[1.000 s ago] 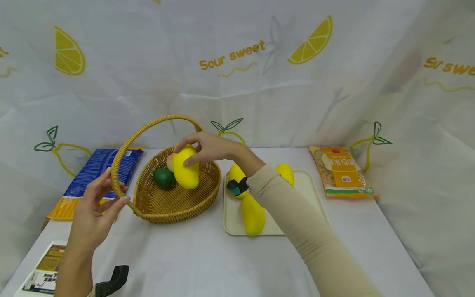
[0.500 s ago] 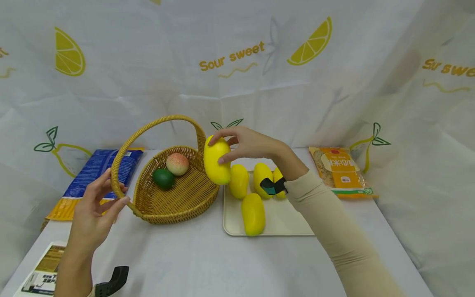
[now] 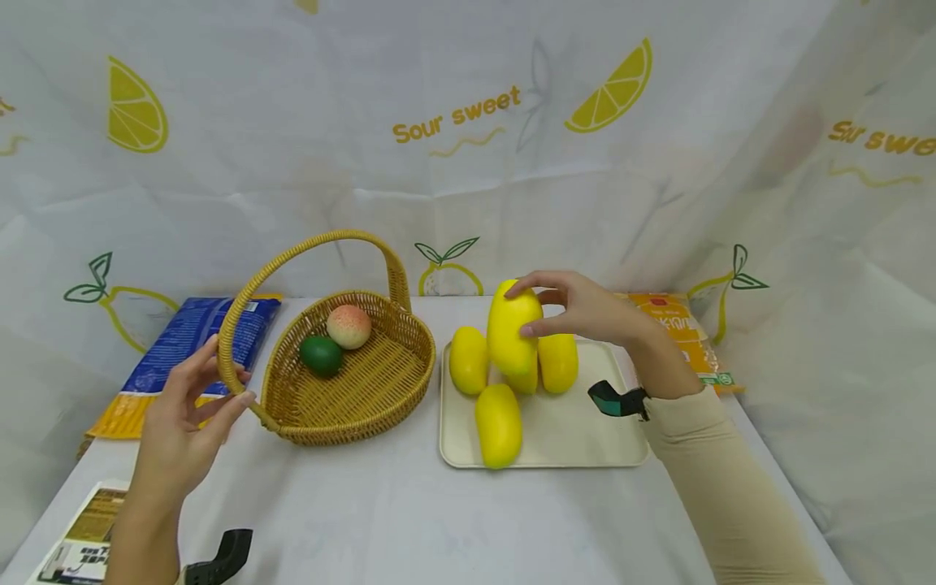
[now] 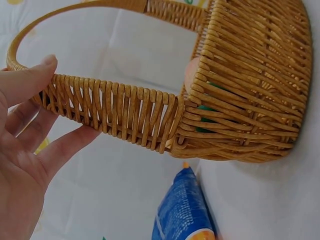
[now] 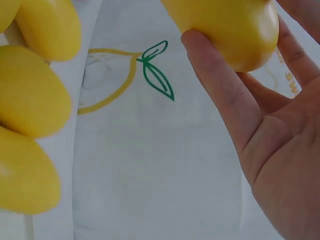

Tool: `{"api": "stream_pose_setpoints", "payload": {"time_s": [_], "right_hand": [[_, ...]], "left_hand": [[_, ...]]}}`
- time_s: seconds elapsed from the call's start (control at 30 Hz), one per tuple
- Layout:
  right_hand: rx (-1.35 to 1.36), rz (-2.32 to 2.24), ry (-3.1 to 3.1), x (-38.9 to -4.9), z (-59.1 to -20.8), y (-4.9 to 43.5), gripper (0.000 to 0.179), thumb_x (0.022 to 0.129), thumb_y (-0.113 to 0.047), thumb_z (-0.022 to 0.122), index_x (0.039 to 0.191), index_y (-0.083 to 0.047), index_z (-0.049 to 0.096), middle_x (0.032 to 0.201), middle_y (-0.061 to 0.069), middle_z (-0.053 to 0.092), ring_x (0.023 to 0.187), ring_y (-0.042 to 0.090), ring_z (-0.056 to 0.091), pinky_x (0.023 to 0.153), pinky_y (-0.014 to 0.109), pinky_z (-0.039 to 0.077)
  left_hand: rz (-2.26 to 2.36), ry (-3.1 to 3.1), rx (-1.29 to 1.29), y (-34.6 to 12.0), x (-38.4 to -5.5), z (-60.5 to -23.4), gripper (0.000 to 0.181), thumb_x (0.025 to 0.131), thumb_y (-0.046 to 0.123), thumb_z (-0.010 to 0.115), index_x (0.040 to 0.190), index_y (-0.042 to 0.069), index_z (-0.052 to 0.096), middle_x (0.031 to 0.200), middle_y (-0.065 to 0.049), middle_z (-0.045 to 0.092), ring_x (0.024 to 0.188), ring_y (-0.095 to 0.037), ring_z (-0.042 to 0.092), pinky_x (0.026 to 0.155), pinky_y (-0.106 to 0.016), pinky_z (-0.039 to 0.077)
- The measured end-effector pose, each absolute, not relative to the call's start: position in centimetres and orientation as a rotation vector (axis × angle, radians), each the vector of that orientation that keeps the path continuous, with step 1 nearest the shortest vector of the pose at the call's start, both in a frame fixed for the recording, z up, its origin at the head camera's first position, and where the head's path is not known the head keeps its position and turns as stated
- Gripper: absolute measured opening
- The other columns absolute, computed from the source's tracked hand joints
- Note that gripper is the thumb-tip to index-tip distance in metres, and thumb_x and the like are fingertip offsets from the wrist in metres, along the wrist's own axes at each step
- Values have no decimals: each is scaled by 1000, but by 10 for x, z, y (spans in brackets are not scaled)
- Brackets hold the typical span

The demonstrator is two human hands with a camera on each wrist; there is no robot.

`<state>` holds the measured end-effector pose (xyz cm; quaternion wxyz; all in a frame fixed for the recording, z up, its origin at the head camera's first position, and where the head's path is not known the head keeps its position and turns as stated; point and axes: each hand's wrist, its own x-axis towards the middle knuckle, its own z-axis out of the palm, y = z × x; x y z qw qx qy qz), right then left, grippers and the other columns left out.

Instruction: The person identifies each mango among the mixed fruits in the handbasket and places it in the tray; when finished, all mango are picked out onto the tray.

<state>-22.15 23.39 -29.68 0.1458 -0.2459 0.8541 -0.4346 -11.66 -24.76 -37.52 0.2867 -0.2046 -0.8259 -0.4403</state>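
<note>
My left hand (image 3: 186,414) holds the handle of a wicker basket (image 3: 351,426), thumb and fingers on opposite sides of the woven band, as the left wrist view shows up close. Inside the basket lie a peach (image 3: 349,327) and a dark green fruit (image 3: 320,356), side by side toward the back left. My right hand (image 3: 585,309) grips a yellow mango (image 3: 512,329) between thumb and fingers, above the cream tray (image 3: 585,443). On that tray are several more mangoes, one (image 3: 499,426) at the front and one (image 3: 468,360) at the left; the held mango partly covers another.
A blue and orange packet (image 3: 197,341) lies behind and left of the basket. At the back right is an orange packet (image 3: 669,325), partly behind my right forearm. A printed card (image 3: 84,536) lies at the front left, beside my left forearm.
My right hand has carried the mango from over the basket rightward to over the tray. The peach and basket floor are now uncovered. My left hand stays on the handle.
</note>
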Motion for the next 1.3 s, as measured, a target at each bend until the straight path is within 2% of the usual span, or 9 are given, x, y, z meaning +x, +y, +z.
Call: {"api": "stream_pose_setpoints", "payload": {"time_s": [0.2, 0.4, 0.57, 0.77, 0.97, 1.17, 1.3], "right_hand": [[-629, -1220, 2507, -207, -313, 256, 45, 89, -25, 80, 131, -19, 64, 149, 6, 54, 134, 35, 56, 112, 51, 48], [-648, -1251, 2495, -197, -333, 266, 45, 88, -21, 81, 129, -15, 64, 148, 11, 53, 136, 37, 53, 116, 58, 45], [-584, -1249, 2469, -183, -353, 274, 44, 87, -25, 82, 128, -18, 65, 150, 12, 53, 132, 40, 56, 111, 58, 48], [-568, -1227, 2480, -174, -372, 282, 43, 87, -26, 82, 126, -20, 65, 147, 12, 55, 131, 38, 55, 113, 63, 44], [-585, -1255, 2485, -169, -382, 285, 43, 84, -24, 85, 122, -18, 67, 140, 10, 59, 136, 36, 47, 119, 67, 34], [-559, -1268, 2462, -164, -392, 284, 43, 84, -23, 84, 123, -18, 66, 149, 16, 49, 145, 44, 37, 120, 71, 30], [-550, -1257, 2453, -162, -397, 283, 43, 84, -24, 84, 123, -18, 66, 148, 15, 50, 143, 44, 40, 117, 73, 31]], "left_hand": [[-1165, -2215, -545, -248, -115, -373, 86, 77, -29, 68, 153, -3, 38, 124, 27, 55, 112, 12, 60, 88, -1, 49], [-1162, -2214, -539, -247, -114, -373, 86, 77, -29, 68, 153, -3, 38, 124, 27, 54, 112, 12, 59, 89, -1, 49], [-1156, -2228, -521, -246, -115, -373, 89, 75, -31, 68, 153, -1, 39, 123, 29, 54, 112, 13, 58, 89, 0, 48], [-1167, -2240, -497, -245, -115, -373, 90, 75, -31, 67, 154, 1, 39, 123, 29, 54, 112, 14, 58, 90, 1, 47], [-1159, -2229, -524, -245, -115, -373, 87, 77, -29, 67, 154, -1, 38, 124, 28, 53, 113, 13, 58, 89, 0, 48], [-1163, -2226, -527, -246, -115, -373, 85, 78, -28, 67, 154, -1, 38, 125, 26, 53, 113, 12, 58, 90, -1, 48], [-1162, -2225, -531, -246, -115, -373, 86, 78, -28, 68, 154, -1, 38, 125, 26, 53, 113, 12, 58, 90, -1, 48]]}}
